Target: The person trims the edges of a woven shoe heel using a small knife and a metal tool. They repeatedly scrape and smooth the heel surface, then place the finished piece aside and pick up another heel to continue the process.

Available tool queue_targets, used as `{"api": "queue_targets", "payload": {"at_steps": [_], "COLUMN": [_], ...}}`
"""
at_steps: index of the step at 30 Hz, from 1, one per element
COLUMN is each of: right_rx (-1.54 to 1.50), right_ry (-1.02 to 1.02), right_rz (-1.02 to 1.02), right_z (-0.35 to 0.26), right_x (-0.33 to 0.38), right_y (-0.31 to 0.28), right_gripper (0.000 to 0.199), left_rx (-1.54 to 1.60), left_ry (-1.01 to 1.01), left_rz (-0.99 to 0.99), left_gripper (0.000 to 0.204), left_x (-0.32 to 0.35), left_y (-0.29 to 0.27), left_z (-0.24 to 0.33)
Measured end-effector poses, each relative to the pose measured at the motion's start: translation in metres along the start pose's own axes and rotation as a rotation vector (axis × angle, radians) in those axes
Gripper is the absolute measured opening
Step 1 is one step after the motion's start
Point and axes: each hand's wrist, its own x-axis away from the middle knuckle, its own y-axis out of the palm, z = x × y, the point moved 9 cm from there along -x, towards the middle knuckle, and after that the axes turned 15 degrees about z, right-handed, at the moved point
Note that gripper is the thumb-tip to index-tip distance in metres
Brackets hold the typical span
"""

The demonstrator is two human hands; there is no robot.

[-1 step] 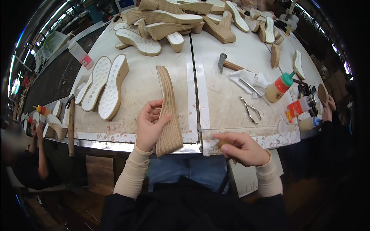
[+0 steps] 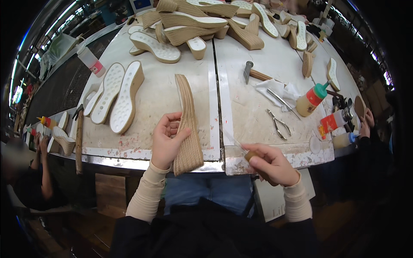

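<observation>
My left hand (image 2: 167,144) is closed round a wedge sole (image 2: 189,139) wrapped in tan braided jute. It stands on its side, the narrow toe end pointing away from me and the thick heel at the table's front edge. To its right, my right hand (image 2: 275,163) grips the brown handle of a thin-bladed tool (image 2: 254,155). The slim blade is blurred, points up and left, and is apart from the sole. Left of my left hand lie two wedge soles with white dimpled tops, a nearer one (image 2: 126,99) and another (image 2: 107,92).
A heap of wedge soles (image 2: 193,21) fills the back. Pliers (image 2: 278,124), a hammer (image 2: 258,74), a white cloth (image 2: 286,90) and a green-capped glue bottle (image 2: 312,99) lie rightward. Another hammer (image 2: 79,142) rests at left. Other people's hands (image 2: 41,148) work at both sides.
My right hand has turned slightly, so the tool's brown handle and thin blade show more plainly. My left hand and the wedge sole have hardly moved.
</observation>
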Motion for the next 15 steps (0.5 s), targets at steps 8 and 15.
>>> {"api": "queue_targets", "payload": {"at_steps": [8,15], "right_rx": [-0.242,0.086], "right_ry": [-0.164,-0.529], "right_rz": [0.399,0.878], "right_z": [0.025,0.001], "right_x": [-0.01,0.008], "right_y": [-0.047,-0.123], "right_gripper": [0.046,0.069], "left_rx": [0.086,0.086], "left_ry": [-0.041,-0.063], "left_rz": [0.037,0.079], "left_gripper": [0.033,0.035], "left_x": [-0.01,-0.005], "left_y": [-0.002,-0.018], "left_z": [-0.004,0.002]}}
